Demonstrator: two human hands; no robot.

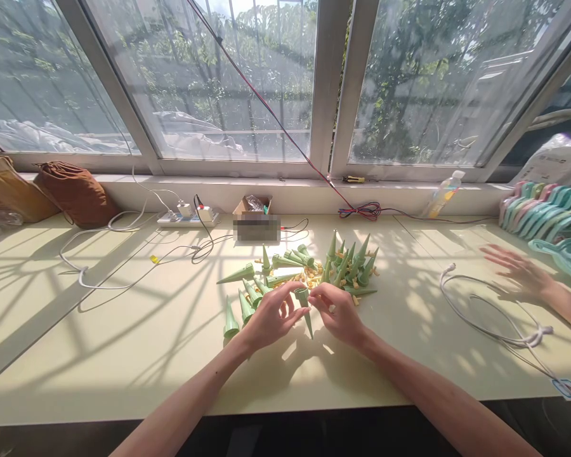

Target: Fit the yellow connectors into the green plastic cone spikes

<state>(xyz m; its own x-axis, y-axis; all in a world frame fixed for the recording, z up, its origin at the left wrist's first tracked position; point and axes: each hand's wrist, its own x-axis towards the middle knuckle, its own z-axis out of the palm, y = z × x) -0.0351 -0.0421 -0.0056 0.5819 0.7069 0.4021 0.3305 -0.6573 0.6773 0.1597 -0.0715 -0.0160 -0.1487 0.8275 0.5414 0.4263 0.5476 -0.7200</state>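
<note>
1. From my remote place I watch one head view: both hands are above the table (147, 374), near the middle of its length and closer to the front edge than to the window.
2. My left hand (272, 315) is gripping one green spike (308, 322) between the thumb and the fingers. The wide end of the spike is up, and its sharp tip goes down toward the front edge, a little tilted.
3. My right hand (339, 314) has curled fingers, with the fingertips just beside the wide end of this spike. Whether they pinch some small piece there, I cannot tell.
4. Behind the hands, small yellow pieces (313, 273) are lying in a loose heap.
5. To the left of this heap there are more green spikes (236, 273), some lying and some standing with the tip up. To the right, a dense group of spikes (343, 261) mostly points upward, with yellow pieces among them.
6. At the far edge I see an open box (240, 206) and, to its left, a power strip (164, 220).
7. Toward the right edge, another person's hand (518, 266) is spread open, near a looped white cable (473, 335).
</note>
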